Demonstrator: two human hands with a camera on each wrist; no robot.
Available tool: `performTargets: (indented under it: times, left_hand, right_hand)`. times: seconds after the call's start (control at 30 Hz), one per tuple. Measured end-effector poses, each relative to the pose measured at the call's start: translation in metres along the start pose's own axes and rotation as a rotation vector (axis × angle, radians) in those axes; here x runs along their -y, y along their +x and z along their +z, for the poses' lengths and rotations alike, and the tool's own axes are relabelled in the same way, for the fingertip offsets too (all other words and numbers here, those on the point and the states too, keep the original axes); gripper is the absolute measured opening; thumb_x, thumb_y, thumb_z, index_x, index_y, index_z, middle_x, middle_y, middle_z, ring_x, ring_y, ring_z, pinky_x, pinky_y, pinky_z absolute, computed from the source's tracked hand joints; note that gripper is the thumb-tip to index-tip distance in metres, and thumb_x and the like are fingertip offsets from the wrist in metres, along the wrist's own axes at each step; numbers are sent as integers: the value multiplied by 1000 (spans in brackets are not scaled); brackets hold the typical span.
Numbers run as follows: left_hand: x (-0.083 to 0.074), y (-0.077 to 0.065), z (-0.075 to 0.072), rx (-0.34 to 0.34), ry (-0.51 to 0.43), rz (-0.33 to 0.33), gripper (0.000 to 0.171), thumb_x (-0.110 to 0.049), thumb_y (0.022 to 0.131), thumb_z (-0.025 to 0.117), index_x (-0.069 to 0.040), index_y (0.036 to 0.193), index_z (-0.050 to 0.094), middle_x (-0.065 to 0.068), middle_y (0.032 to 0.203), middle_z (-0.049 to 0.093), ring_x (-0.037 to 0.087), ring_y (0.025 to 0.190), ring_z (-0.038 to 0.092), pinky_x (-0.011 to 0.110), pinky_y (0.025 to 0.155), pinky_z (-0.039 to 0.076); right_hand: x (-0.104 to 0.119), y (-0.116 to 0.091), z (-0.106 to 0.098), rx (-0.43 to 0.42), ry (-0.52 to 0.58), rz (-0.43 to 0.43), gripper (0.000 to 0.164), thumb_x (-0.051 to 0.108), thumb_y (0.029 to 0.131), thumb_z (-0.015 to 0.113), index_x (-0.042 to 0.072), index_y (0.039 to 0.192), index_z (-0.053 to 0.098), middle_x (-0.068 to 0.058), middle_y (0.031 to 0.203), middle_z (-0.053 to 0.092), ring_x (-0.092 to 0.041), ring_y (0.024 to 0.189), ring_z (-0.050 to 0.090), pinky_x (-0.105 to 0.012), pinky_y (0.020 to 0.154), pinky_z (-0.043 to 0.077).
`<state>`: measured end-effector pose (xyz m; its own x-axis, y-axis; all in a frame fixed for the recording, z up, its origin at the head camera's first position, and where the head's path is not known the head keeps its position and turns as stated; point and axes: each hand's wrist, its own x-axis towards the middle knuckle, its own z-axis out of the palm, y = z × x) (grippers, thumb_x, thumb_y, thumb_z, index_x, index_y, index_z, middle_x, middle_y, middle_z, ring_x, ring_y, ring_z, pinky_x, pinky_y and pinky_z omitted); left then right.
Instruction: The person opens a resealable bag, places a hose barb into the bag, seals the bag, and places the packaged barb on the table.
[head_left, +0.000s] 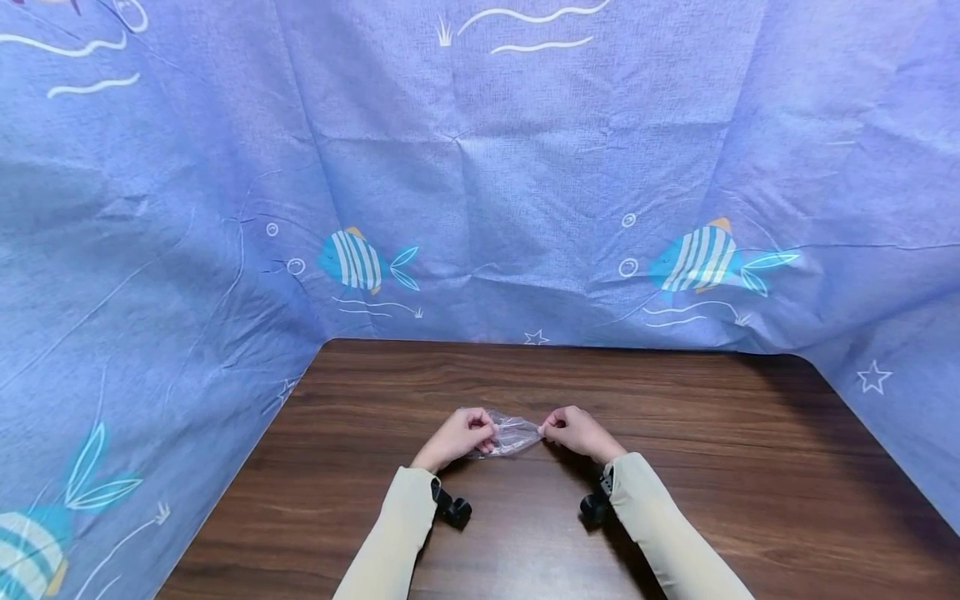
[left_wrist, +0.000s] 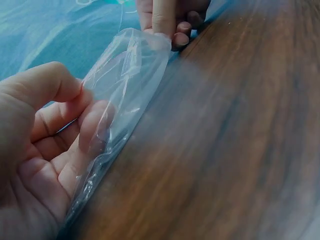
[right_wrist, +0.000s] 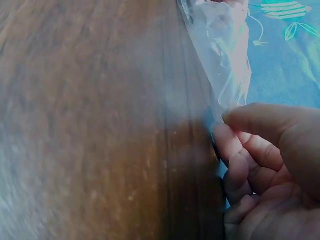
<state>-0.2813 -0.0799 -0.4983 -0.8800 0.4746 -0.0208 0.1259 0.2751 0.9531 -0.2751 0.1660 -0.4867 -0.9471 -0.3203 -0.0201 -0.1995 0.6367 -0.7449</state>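
A clear plastic bag (head_left: 513, 435) stretches between the two hands over the middle of the table. My left hand (head_left: 467, 432) pinches it between thumb and forefinger, while other fingers show through the film in the left wrist view. At its opposite, narrowed end my right hand (head_left: 572, 430) pinches a corner between thumb and forefinger. The bag (left_wrist: 127, 85) looks thin, wrinkled and flat, with shiny creases. In the right wrist view the film (right_wrist: 220, 50) tapers to the right thumb and fingertip.
The dark wood-grain table (head_left: 720, 433) spreads out on all sides of the hands. Blue cloth (head_left: 525, 208) printed with fish hangs along its back and sides. Each wrist carries a small black camera, the left one (head_left: 454, 510) and the right one (head_left: 594, 508).
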Motion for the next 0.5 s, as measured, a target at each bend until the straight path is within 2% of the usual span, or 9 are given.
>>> performTargets:
  times: [0.1, 0.23, 0.33, 0.5]
  left_hand:
    - [5, 3, 2, -20, -10, -15, 14, -5, 93, 58, 8, 93, 63, 13, 81, 67, 7, 62, 60, 23, 61, 53]
    - [5, 5, 3, -33, 4, 4, 11, -5, 89, 61, 3, 96, 63, 11, 78, 65, 11, 60, 59, 26, 57, 53]
    - [4, 6, 4, -43, 59, 66, 17, -3, 86, 62, -1, 102, 65, 13, 83, 63, 10, 58, 55, 25, 52, 49]
    - [2, 7, 5, -39, 194, 196, 39, 1, 86, 59, -9, 123, 65, 11, 111, 63, 5, 58, 48, 20, 50, 43]
  right_hand:
    - [0, 0, -1, 16, 16, 17, 14, 13, 88, 64, 4, 78, 68, 2, 66, 57, -9, 62, 49, -23, 57, 40]
    - [0, 1, -1, 22, 20, 20, 14, 13, 89, 64, 3, 79, 69, 1, 66, 58, -9, 62, 49, -23, 57, 40]
    - [0, 1, -1, 23, 23, 16, 14, 12, 88, 64, 3, 80, 69, 1, 67, 58, -9, 62, 49, -23, 57, 40]
    - [0, 0, -2, 32, 18, 3, 14, 12, 89, 64, 2, 80, 69, 2, 66, 58, -9, 61, 49, -23, 56, 40]
